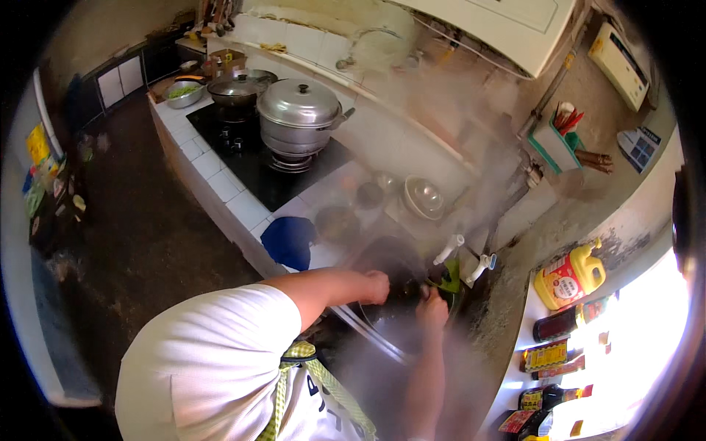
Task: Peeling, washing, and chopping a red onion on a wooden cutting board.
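Note:
Thick steam blurs the area around both hands. My left hand is closed at the left side of a dark wok or pan, apparently gripping its edge or handle. On its right side, my right hand is closed with the thumb up, also seemingly on the rim. The vessel appears tilted over a sink with a metal rim; its contents are hidden by steam. Right behind my right hand are green leaves, a white tap and a second white tap.
A blue cloth lies on the tiled counter edge. On the black cooktop stand a large lidded steamer pot and a lidded pan. Metal bowls sit behind the sink. A yellow jug and several sauce bottles line the right sill.

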Tool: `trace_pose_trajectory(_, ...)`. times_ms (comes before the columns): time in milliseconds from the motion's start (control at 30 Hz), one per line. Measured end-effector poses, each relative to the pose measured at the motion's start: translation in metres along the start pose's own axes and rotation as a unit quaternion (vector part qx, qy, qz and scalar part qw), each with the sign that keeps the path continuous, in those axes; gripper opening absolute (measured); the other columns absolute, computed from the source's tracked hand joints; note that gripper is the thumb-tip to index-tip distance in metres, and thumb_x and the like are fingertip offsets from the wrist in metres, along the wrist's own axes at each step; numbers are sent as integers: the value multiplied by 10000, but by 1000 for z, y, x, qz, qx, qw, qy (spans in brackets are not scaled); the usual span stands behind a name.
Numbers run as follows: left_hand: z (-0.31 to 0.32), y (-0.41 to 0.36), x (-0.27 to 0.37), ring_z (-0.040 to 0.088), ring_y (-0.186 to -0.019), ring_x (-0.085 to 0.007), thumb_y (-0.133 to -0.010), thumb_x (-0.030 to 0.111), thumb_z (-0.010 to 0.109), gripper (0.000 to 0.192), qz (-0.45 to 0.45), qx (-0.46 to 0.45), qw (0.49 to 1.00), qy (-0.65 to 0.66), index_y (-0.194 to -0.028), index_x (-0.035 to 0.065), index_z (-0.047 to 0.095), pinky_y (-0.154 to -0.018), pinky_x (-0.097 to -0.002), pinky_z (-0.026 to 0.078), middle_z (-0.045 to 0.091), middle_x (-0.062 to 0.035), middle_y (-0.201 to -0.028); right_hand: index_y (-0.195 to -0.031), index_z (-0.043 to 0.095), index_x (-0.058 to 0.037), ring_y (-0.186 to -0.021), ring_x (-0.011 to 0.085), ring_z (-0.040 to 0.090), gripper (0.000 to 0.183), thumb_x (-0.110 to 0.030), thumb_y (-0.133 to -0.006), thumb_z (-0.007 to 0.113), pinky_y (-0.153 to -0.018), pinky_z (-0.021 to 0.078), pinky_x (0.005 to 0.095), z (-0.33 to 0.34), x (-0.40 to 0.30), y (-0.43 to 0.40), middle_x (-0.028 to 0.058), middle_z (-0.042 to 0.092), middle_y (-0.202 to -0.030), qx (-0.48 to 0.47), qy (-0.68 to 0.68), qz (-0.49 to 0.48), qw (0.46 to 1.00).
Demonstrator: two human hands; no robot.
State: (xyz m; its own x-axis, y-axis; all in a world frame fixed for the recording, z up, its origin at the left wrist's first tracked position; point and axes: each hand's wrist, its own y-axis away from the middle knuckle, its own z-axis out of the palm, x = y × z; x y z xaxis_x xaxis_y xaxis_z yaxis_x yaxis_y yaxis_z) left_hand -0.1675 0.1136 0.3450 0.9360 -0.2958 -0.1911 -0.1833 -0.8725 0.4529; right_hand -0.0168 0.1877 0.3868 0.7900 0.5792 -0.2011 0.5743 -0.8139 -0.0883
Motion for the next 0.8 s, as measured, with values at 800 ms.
trace_pose_trajectory(800, 385, 534, 111, 399, -355, -125, -763, 304, 540, 213, -353, 379, 56, 853, -643, 136, 487, -283, -258, 276, 438, -18, -505, -799, 537, 51, -567, 281, 517, 169, -85, -717, 479, -556, 413, 366, 37, -103, 151, 180, 556, -654, 184, -274, -111, 937)
